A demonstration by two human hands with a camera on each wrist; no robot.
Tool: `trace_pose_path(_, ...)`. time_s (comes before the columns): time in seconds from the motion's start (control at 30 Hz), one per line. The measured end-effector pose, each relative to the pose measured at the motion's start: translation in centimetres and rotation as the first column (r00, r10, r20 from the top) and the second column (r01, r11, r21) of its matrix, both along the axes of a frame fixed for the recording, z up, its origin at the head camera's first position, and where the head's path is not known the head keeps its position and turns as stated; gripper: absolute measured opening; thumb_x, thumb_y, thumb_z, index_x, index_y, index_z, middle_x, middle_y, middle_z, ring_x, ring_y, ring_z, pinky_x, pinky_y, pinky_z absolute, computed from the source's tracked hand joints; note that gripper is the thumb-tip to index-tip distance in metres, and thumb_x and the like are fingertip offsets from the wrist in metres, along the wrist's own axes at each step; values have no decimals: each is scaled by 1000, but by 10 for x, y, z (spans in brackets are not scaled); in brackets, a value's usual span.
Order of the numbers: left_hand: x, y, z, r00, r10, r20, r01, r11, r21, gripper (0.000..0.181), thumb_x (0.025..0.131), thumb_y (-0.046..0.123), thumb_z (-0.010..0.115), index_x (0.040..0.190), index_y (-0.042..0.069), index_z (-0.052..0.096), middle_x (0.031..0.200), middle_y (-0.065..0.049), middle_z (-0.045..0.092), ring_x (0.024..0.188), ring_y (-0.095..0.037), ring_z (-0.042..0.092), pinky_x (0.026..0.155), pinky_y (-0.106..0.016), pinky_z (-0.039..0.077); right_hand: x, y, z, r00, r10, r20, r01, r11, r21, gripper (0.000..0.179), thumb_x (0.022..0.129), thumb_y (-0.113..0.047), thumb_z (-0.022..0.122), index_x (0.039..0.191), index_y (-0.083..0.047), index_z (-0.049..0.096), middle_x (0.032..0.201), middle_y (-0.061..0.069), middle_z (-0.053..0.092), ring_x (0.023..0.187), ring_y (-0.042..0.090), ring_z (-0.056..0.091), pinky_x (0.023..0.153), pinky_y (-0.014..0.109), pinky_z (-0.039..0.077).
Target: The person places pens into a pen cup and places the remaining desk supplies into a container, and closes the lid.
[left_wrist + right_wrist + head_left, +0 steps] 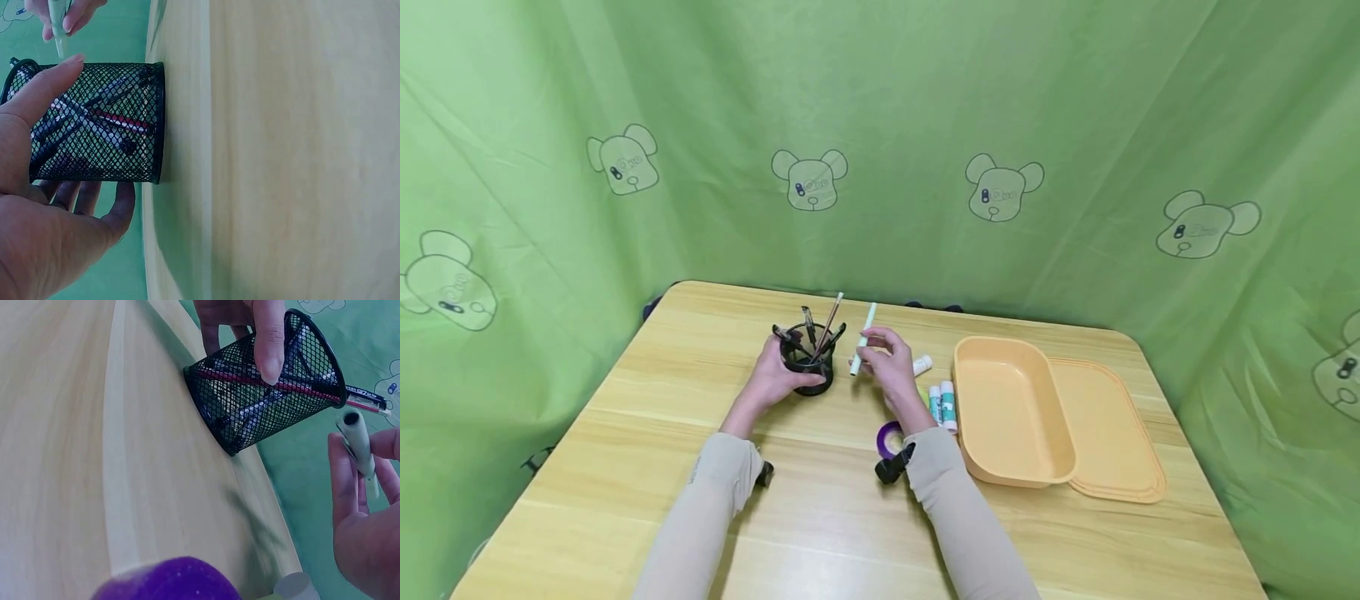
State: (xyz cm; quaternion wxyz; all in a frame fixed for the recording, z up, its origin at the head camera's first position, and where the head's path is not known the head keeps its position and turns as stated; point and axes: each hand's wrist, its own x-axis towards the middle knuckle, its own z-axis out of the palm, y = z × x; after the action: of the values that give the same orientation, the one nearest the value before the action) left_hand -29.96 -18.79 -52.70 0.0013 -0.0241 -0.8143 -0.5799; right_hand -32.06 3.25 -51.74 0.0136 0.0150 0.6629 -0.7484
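Note:
A black mesh pen holder [94, 153] stands on the table, with several dark pens and a thin reddish pencil [831, 321] inside. My left hand [772, 377] grips it around the side, thumb across the near face and fingers behind. Just right of the rim, my right hand [889, 365] pinches a pale green pen [868, 321] between thumb and fingers. The pen is held up at a slant, apart from the holder. In the right wrist view its clip and a dark round end show.
A purple tape roll [882, 442] lies near the right wrist. Two glue sticks [948, 407] lie beside an orange box [1017, 482], and another white tube [922, 364] is behind them. The orange lid [1112, 433] lies partly under the box's right side. A green curtain [895, 100] surrounds the table.

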Motion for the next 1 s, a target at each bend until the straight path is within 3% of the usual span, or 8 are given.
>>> trace_pose_path(0.33, 2, 0, 0, 1000, 9, 23, -9, 1000, -23, 101, 66, 14, 97, 150, 6, 41, 151, -19, 44, 142, -38, 44, 126, -54, 29, 2, 5, -3, 999, -34, 2, 34, 999, 13, 26, 86, -2, 80, 107, -3, 65, 102, 6, 61, 72, 13, 67, 61, 24, 60)
trace_pose_path(0.57, 1, 0, 1, 1000, 7, 17, -6, 999, -43, 100, 66, 17, 98, 149, 6, 43, 150, -19, 44, 142, -39, 43, 126, -54, 29, 2, 9, -2, 999, 32, 14, -31, 997, -70, 38, 92, 4, 72, 129, -1, 61, 107, 10, 55, 71, 18, 75, 74, 34, 66)
trace_pose_path(0.73, 1, 1, 2, 1000, 10, 27, -9, 999, -35, 103, 67, 19, 98, 151, 5, 40, 153, -20, 43, 144, -39, 42, 126, -54, 29, 1, 10, 1, 1000, 10, 7, -10, 1000, -5, 39, 94, -3, 72, 132, -4, 64, 108, 8, 56, 74, 11, 73, 69, 25, 63)
trace_pose_path(0.87, 2, 1, 2, 999, 17, 42, -16, 999, -31, 106, 68, 20, 97, 152, 3, 36, 154, -21, 42, 146, -39, 40, 127, -54, 29, 1, 11, 3, 1000, -21, -13, 21, 997, 76, 36, 93, -11, 76, 128, -7, 68, 107, 6, 62, 73, 7, 65, 71, 29, 60)
trace_pose_path(1.0, 5, 1, 3, 999, 13, 49, -11, 999, -30, 106, 68, 17, 97, 152, 3, 35, 155, -21, 42, 146, -39, 40, 127, -54, 28, 2, 13, 2, 1000, -14, -10, 15, 996, 84, 35, 93, -12, 77, 126, -7, 69, 113, 8, 63, 72, 8, 63, 69, 29, 60)
